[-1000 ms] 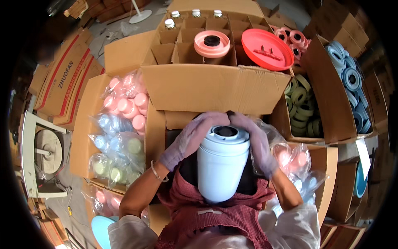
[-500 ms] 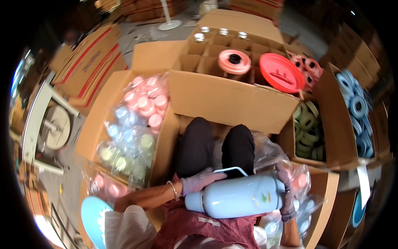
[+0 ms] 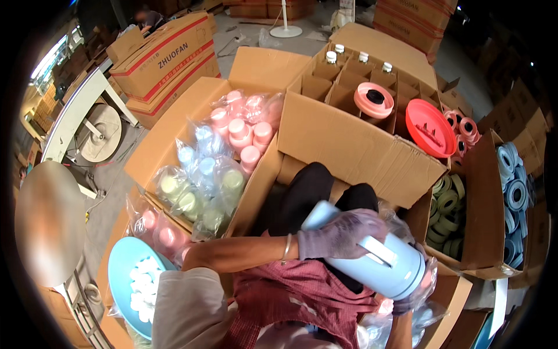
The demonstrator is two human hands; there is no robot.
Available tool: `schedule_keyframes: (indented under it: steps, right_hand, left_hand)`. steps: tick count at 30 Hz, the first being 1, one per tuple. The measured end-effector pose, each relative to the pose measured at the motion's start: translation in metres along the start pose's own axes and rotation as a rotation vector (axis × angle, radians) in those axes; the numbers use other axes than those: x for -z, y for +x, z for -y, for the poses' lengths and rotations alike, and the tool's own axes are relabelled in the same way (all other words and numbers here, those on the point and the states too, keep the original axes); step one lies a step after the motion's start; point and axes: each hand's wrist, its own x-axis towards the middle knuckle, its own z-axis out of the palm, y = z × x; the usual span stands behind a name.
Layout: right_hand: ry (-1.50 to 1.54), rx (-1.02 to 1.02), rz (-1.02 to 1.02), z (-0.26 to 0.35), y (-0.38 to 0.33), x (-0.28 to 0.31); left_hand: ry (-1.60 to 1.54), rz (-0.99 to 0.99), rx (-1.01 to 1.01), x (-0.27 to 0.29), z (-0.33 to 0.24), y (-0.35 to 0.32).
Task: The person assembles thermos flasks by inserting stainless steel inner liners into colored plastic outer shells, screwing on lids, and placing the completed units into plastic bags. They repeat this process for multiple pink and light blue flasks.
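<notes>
A light blue thermos flask point(image 3: 378, 264) lies tilted across my lap, one end up and to the left, the other down and to the right. My left hand point(image 3: 344, 234), in a greyish-purple glove, is wrapped over its body beside the pale handle. At the lower right end, my right hand point(image 3: 414, 294), also gloved, holds the flask near its base; the flask hides part of these fingers. Behind that end are clear bags of cups, partly covered. A light blue bowl point(image 3: 119, 273) of white stopper-like pieces stands by my left elbow.
A carton point(image 3: 139, 148) at left holds bagged pink, blue and green cups. Ahead, a divided carton point(image 3: 343, 142) carries silvery-necked bottles, a pink ring part point(image 3: 374, 100) and a red dish point(image 3: 430, 128). Green rings point(image 3: 447, 203) and blue rings point(image 3: 515, 195) fill cartons at right. A blurred person is far left.
My left hand has moved from the flask's narrow end onto its body. The flask has turned, its left end swinging up and away. The view has shifted, showing more at the left.
</notes>
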Motion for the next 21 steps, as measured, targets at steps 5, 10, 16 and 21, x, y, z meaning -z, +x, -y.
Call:
schedule_keyframes:
  steps: [5, 10, 16, 21]
  right_hand:
    - [-0.225, 0.161, 0.102, 0.038, 0.005, 0.002]
    - [-0.458, 0.425, 0.243, 0.064, 0.027, -0.038]
    - [0.826, -0.253, 0.318, -0.056, 0.023, 0.006]
    - [-0.486, 0.503, 0.201, 0.010, 0.027, 0.001]
  left_hand:
    - [-0.387, 0.131, 0.635, 0.015, 0.036, 0.007]
    - [-0.641, -0.067, 0.931, 0.026, 0.025, -0.006]
    - [0.293, 0.108, -0.201, 0.017, -0.017, 0.046]
    - [-0.044, 0.291, 0.484, 0.036, 0.017, 0.011]
